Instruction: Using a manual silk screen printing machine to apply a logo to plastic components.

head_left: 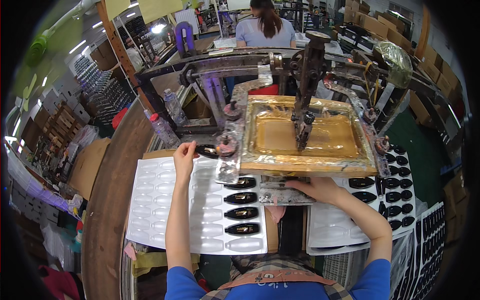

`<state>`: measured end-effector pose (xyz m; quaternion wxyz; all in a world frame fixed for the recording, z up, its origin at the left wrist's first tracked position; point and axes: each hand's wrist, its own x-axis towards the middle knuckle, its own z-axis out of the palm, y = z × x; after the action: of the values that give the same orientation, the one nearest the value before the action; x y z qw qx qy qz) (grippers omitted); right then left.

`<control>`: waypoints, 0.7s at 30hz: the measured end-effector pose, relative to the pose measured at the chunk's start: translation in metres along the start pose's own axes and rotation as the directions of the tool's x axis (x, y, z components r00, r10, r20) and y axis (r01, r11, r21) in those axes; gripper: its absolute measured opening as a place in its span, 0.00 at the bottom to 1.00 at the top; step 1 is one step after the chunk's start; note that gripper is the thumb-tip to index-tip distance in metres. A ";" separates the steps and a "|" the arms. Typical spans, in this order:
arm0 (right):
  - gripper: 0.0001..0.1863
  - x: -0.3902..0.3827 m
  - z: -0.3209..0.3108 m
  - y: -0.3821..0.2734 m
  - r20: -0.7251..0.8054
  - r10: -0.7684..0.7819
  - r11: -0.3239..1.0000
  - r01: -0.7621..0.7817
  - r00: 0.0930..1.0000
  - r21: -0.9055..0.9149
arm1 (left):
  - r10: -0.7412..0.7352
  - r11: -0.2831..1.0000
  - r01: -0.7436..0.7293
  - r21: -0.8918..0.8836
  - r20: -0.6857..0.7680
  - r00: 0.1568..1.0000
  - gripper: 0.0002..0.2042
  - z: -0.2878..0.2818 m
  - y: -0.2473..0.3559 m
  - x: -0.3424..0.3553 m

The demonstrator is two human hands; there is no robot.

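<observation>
At the left of the screen-printing machine, my left hand (pixel 186 155) pinches one end of a black bottle-shaped piece (pixel 205 150) above a white moulded tray (pixel 146 195). Gold printed pieces (pixel 240 198) fill part of that tray's right column. My right hand (pixel 320 189) reaches to the metal fixture (pixel 271 192) beneath a wood-edged screen frame (pixel 265 166); its fingers are bent and partly hidden, and what they hold cannot be made out. A second tray (pixel 332 232), with black pieces (pixel 361 183) in some hollows, lies to the right.
The machine's dark arm (pixel 312 65) rises over the frame. Plastic bottles (pixel 167 130) stand at its left on the bench. Beyond the machine a person (pixel 265 32) faces away. Cardboard boxes (pixel 380 25) are stacked at back right; sheets of black pieces (pixel 430 235) stand at lower right.
</observation>
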<state>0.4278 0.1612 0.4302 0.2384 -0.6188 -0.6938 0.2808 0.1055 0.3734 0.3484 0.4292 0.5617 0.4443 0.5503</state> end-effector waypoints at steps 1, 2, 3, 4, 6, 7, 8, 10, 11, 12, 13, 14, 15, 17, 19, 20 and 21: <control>0.27 -0.005 -0.002 0.001 -0.007 -0.039 0.995 0.038 0.999 -0.092 | -0.002 1.000 0.002 0.003 -0.001 1.000 0.11 -0.009 -0.016 0.004; 0.25 -0.010 -0.003 0.000 -0.004 -0.087 0.980 0.085 0.996 -0.182 | -0.026 0.997 0.030 0.068 -0.049 0.998 0.12 -0.019 -0.028 0.005; 0.25 -0.018 -0.007 0.001 0.003 -0.093 0.980 0.092 0.996 -0.179 | -0.049 0.990 0.061 0.129 -0.095 0.994 0.13 -0.027 -0.042 0.007; 0.23 -0.030 -0.014 0.001 -0.116 -0.116 0.970 0.087 0.986 -0.226 | -0.052 0.990 0.065 0.126 -0.098 0.994 0.13 -0.028 -0.054 0.010; 0.20 -0.057 -0.025 -0.001 -0.272 -0.100 0.966 0.027 0.957 -0.259 | -0.071 0.950 0.121 0.286 -0.179 0.981 0.15 -0.032 -0.070 0.013; 0.18 -0.074 -0.030 -0.003 -0.318 -0.047 0.967 -0.036 0.947 -0.251 | -0.047 0.919 0.118 0.377 -0.191 0.980 0.16 -0.030 -0.075 0.014; 0.18 -0.086 -0.038 -0.006 -0.285 -0.119 0.953 0.029 0.951 -0.301 | -0.052 0.922 0.119 0.370 -0.186 0.981 0.16 -0.028 -0.079 0.016; 0.17 -0.112 -0.044 -0.001 -0.209 -0.142 0.917 0.049 0.968 -0.395 | -0.105 0.853 0.209 0.478 -0.236 0.966 0.15 -0.032 -0.084 0.018; 0.18 -0.130 -0.043 0.003 -0.180 -0.086 0.894 -0.004 0.980 -0.448 | -0.107 0.856 0.209 0.473 -0.233 0.967 0.15 -0.035 -0.092 0.021; 0.18 -0.143 -0.040 0.005 -0.180 -0.086 0.892 -0.004 0.980 -0.452 | -0.065 0.829 0.191 0.526 -0.249 0.966 0.15 -0.040 -0.104 0.023; 0.19 -0.157 -0.038 0.007 -0.196 0.038 0.839 -0.138 0.980 -0.526 | -0.026 0.800 0.170 0.575 -0.251 0.968 0.14 -0.032 -0.104 0.022; 0.19 -0.166 -0.037 0.008 -0.221 0.158 0.763 -0.261 0.962 -0.591 | -0.030 0.805 0.167 0.570 -0.243 0.970 0.14 -0.026 -0.104 0.021; 0.19 -0.169 -0.037 0.010 -0.225 0.164 0.758 -0.269 0.960 -0.594 | 0.021 0.774 0.129 0.620 -0.229 0.973 0.13 -0.021 -0.103 0.020; 0.25 -0.176 -0.037 0.016 -0.306 0.175 0.699 -0.337 0.936 -0.631 | 0.071 0.741 0.085 0.666 -0.204 0.976 0.13 -0.012 -0.103 0.017; 0.26 -0.175 -0.038 0.030 -0.295 0.188 0.725 -0.335 0.937 -0.602 | 0.152 0.663 -0.031 0.748 -0.095 0.984 0.10 -0.022 -0.113 0.019; 0.27 -0.176 -0.040 0.034 -0.278 0.199 0.750 -0.329 0.940 -0.574 | 0.157 0.664 -0.035 0.747 -0.093 0.983 0.10 -0.030 -0.125 0.023; 0.27 -0.174 -0.042 0.034 -0.278 0.187 0.752 -0.320 0.942 -0.577 | 0.276 0.770 -0.141 0.622 -0.126 0.953 0.09 -0.045 -0.143 0.029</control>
<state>0.5020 -0.0054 0.4409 0.0531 -0.7763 -0.6282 0.0053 0.0564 0.4353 0.2171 0.1131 0.6540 0.5743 0.4793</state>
